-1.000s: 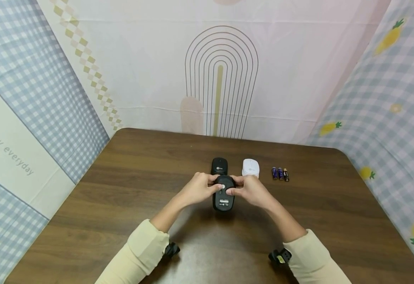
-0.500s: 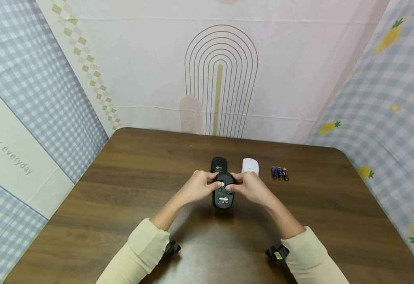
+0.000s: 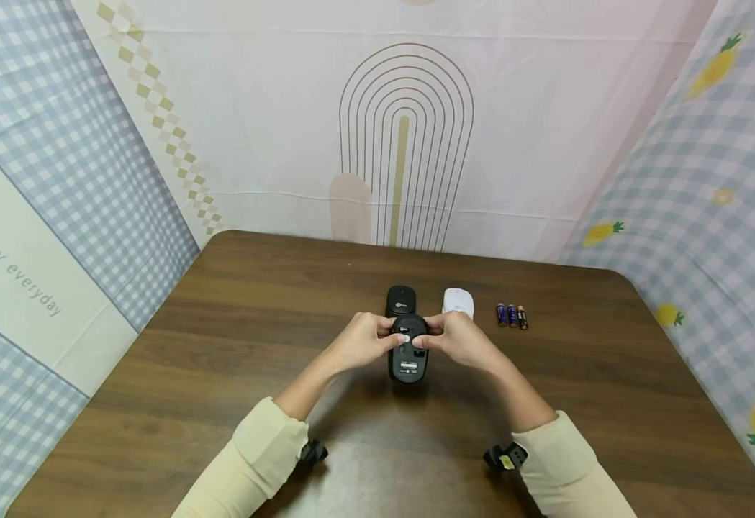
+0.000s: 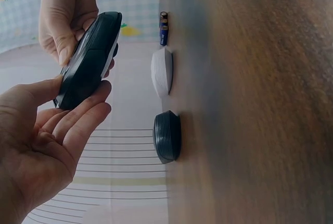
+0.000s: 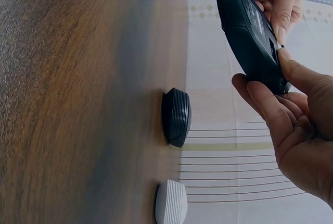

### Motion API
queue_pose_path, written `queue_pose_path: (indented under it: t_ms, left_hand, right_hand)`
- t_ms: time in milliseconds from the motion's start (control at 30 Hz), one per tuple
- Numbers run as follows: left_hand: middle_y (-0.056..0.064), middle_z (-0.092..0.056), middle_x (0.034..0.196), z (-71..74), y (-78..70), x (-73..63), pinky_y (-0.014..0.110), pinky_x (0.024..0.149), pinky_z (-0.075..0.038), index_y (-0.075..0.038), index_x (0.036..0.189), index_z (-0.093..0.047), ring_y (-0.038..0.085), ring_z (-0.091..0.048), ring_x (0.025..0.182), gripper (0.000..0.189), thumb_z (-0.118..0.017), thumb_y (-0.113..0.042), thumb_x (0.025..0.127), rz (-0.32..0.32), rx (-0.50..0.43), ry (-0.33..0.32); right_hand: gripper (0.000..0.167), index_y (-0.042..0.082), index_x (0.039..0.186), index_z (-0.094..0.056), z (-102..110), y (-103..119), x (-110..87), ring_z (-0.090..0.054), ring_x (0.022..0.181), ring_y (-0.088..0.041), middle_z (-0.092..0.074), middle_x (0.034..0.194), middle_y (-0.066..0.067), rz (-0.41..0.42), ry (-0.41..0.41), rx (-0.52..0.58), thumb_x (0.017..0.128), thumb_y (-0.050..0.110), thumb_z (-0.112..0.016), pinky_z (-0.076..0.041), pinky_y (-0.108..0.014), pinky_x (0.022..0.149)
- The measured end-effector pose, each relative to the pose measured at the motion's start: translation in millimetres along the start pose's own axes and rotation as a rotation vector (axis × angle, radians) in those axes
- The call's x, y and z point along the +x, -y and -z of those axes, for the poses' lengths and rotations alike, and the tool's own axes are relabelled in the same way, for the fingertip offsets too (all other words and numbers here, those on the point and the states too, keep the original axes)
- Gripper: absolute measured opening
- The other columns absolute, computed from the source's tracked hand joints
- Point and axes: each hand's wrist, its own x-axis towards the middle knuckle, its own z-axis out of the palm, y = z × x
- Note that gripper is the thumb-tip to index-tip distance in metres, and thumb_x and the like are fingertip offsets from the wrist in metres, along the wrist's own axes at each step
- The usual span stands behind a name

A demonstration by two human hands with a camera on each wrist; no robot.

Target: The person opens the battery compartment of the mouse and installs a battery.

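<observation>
A black computer mouse (image 3: 408, 370) is held up over the table, its underside with a pale label facing the head camera. My left hand (image 3: 359, 342) grips its left side, thumb on the underside beside a small white spot. From the right, my right hand (image 3: 463, 348) grips the same mouse, thumb pressed on the underside. A dark slot shows just below that thumb. In the left wrist view the mouse (image 4: 86, 70) is seen edge-on, fingers beneath it. The right wrist view shows the mouse (image 5: 247, 39) tilted, both thumbs close together on its underside.
Behind the hands a second black mouse (image 3: 401, 298) sits on the brown table (image 3: 254, 302). A white mouse (image 3: 458, 301) stands right of it, partly covered by the right hand. Farther right, two purple batteries (image 3: 502, 315) and a black-and-gold battery (image 3: 522, 318) lie side by side.
The right thumb has slid slightly up the underside of the held mouse, and the dark slot below it now shows more. Both hands keep their grip.
</observation>
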Motion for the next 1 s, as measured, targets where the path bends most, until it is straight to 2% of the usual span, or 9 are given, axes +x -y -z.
queue_pose_path:
  t_ms: [133,400,567,700,833,1000]
  left_hand:
    - [0.011,-0.069,0.094,-1.4,2.1,0.3,0.020,0.043,-0.033,0.003,0.115,-0.062,0.012,-0.051,0.054,0.029,-0.062,-0.011,0.089,0.006,-0.016,0.004]
    - [0.012,-0.069,0.094,-3.6,5.7,0.8,0.019,0.047,-0.039,0.003,0.113,-0.063,0.014,-0.059,0.064,0.027,-0.062,-0.011,0.089,-0.001,-0.024,0.001]
    - [0.010,-0.069,0.094,-1.8,4.9,0.6,0.020,0.044,-0.034,0.003,0.114,-0.063,0.008,-0.051,0.055,0.029,-0.061,-0.012,0.090,0.010,-0.020,0.007]
    - [0.008,-0.069,0.092,1.0,3.8,-0.6,0.021,0.042,-0.029,0.003,0.114,-0.063,0.006,-0.040,0.047,0.029,-0.062,-0.013,0.090,0.016,-0.023,0.011]
    - [0.007,-0.070,0.090,2.9,3.8,-1.2,0.021,0.041,-0.029,0.003,0.113,-0.063,0.006,-0.039,0.046,0.028,-0.062,-0.012,0.090,0.008,-0.027,0.014]
    - [0.006,-0.070,0.087,3.8,4.5,-0.8,0.021,0.041,-0.027,0.003,0.110,-0.065,0.005,-0.036,0.045,0.026,-0.062,-0.012,0.089,-0.018,-0.015,0.008]
  right_hand:
    - [0.028,-0.008,0.106,-0.065,-0.2,-0.8,0.6,-0.061,0.073,-0.008,-0.069,0.090,-0.014,-0.022,0.000,0.028,0.085,0.011,-0.067,-0.053,-0.042,0.064]
    - [0.025,-0.008,0.102,-0.066,0.1,-1.4,1.9,-0.059,0.069,-0.010,-0.069,0.087,-0.011,-0.040,0.011,0.020,0.086,0.011,-0.066,-0.052,-0.041,0.062]
    - [0.022,-0.007,0.099,-0.066,-0.5,-1.1,2.4,-0.059,0.068,-0.012,-0.069,0.085,-0.010,-0.037,0.003,0.021,0.086,0.012,-0.066,-0.052,-0.035,0.058]
    - [0.022,-0.008,0.100,-0.065,-2.4,-1.0,2.1,-0.062,0.072,-0.011,-0.069,0.088,-0.014,-0.033,0.001,0.069,0.086,0.009,-0.065,-0.054,-0.039,0.064]
    - [0.024,-0.010,0.103,-0.062,-4.1,-1.1,2.5,-0.065,0.078,-0.016,-0.068,0.091,-0.017,-0.042,-0.003,0.123,0.087,0.007,-0.063,-0.054,-0.042,0.070]
    - [0.027,-0.013,0.109,-0.058,-4.1,0.7,3.7,-0.067,0.081,-0.024,-0.067,0.092,-0.021,-0.069,-0.016,0.197,0.088,0.004,-0.061,-0.054,-0.040,0.070]
